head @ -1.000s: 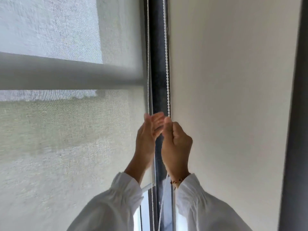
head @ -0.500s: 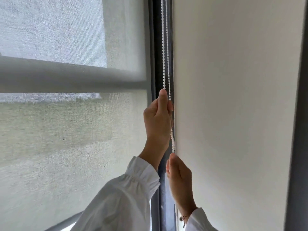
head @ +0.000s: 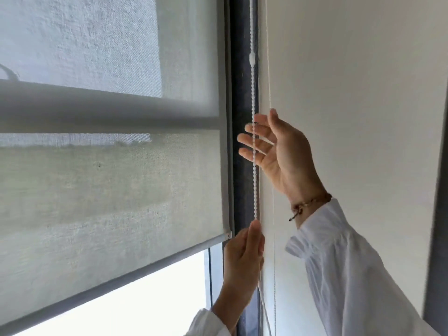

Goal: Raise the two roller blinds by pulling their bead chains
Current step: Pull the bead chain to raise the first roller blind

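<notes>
The bead chain (head: 253, 151) hangs straight down the dark frame (head: 242, 93) between the two blinds. The left hand (head: 244, 258) pinches it low down. The right hand (head: 274, 151) is spread wide just behind it, holding nothing. The grey see-through blind (head: 109, 178) is part way up, with bright window showing under its bottom bar (head: 121, 282). The cream blind (head: 351, 105) seems fully down, though its bottom edge is out of view. So most of the job is left.
</notes>
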### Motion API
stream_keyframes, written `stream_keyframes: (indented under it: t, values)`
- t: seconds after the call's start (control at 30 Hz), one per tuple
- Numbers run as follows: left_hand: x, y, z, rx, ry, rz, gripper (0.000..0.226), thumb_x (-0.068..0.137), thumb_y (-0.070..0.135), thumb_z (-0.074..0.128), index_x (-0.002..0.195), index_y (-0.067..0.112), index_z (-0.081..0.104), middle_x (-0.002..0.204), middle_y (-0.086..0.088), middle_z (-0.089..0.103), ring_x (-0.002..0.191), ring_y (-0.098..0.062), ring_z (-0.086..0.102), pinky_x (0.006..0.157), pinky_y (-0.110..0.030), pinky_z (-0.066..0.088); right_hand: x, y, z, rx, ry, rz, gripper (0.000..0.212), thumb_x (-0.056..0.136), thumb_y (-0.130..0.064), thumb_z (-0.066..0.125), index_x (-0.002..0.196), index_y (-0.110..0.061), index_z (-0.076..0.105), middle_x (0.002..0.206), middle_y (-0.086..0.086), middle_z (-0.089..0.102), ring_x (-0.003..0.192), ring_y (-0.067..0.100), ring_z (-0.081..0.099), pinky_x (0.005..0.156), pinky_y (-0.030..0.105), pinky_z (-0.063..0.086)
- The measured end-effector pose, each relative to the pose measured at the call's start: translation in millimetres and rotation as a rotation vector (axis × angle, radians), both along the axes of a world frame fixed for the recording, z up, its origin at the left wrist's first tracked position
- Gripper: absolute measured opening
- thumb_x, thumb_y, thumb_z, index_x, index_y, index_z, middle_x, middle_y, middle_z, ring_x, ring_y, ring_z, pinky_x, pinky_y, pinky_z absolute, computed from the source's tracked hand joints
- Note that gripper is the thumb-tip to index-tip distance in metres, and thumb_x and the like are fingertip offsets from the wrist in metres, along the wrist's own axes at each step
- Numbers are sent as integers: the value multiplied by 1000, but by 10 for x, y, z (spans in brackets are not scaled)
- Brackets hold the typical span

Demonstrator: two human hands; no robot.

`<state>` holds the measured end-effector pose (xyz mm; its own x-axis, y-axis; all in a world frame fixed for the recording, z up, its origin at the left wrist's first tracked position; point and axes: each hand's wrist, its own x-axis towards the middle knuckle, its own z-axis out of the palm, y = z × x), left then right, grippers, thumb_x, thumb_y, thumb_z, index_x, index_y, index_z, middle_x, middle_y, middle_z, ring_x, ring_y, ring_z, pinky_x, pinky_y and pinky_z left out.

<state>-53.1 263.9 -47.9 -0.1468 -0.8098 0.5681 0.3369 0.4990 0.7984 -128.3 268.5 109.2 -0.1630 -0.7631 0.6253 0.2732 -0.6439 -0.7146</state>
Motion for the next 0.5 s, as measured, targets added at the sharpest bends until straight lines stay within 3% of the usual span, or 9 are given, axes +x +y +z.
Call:
stream_keyframes:
  t: [0.07,0.13,0.2,0.3,0.37,0.43,0.5]
  values:
    - [31,15,-67,0,-46,30,39,82,38,45,49,20,34,41,10,28,38,-6,21,39,-17,20,76,11,68,25,21,-37,34,95,-37,41,85,-11,60,63,-1,55,46,9,51,39,20,41]
    - [38,18,-57,-3,-59,1,41,88,30,43,49,19,36,39,11,29,37,-4,22,38,-15,21,166,-37,67,-15,-29,-173,40,95,-38,42,62,-18,55,43,-9,39,34,7,29,35,18,23]
    - [53,17,-15,64,-60,-74,45,90,29,42,45,22,38,37,11,29,34,-2,21,36,-13,21,247,-101,18,-115,0,-408,50,93,-40,42,45,-25,47,35,-11,37,37,9,28,44,24,26]
    - [100,-48,38,110,-115,-170,47,84,48,40,45,23,49,42,8,37,39,-6,29,41,-16,25,285,-112,-20,-259,58,-653,52,94,-34,43,42,-26,39,35,-14,43,40,7,37,53,26,32]
    - [142,-121,110,108,-174,-181,56,83,62,31,60,23,64,62,-3,57,59,-15,50,59,-26,40,267,-60,-71,-335,90,-758,49,95,-26,44,47,-27,37,39,-12,41,40,3,40,49,16,32]
    - [185,-157,292,107,-192,-138,60,83,63,19,76,30,69,83,5,69,81,-14,60,76,-31,43,247,-25,-193,-382,108,-805,47,95,-22,44,49,-24,37,45,-12,40,40,2,41,46,11,29]
    - [230,-143,575,61,-195,-126,58,87,57,10,90,32,62,94,8,68,90,-6,62,77,-27,44,263,-11,-378,-376,126,-814,43,95,-22,44,52,-18,39,45,-11,39,41,3,41,43,11,29]
